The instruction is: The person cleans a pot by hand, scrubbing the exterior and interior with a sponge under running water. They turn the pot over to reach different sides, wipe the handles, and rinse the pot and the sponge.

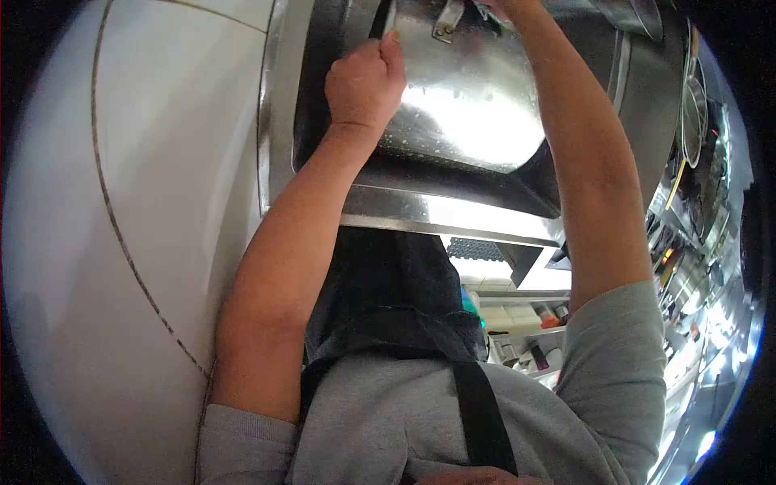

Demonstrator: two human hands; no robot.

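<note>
A flat, shiny steel sheet (469,97) with a riveted metal bracket (447,22) is tilted inside a steel sink (319,105). Water drops or suds dot its lower part. My left hand (366,82) is closed on the sheet's left edge, thumb uppermost. At the top of the view my right hand (515,8) is mostly cut off, over the sheet's upper right. Something small and whitish shows beside its fingers, too little of it to name.
White tiled wall (170,162) runs close along my left side. The sink's front rim (453,212) lies before my dark apron (396,283). A steel container (634,16) stands at the upper right, near a hanging wire strainer (693,121). Shelves with items (521,343) show below.
</note>
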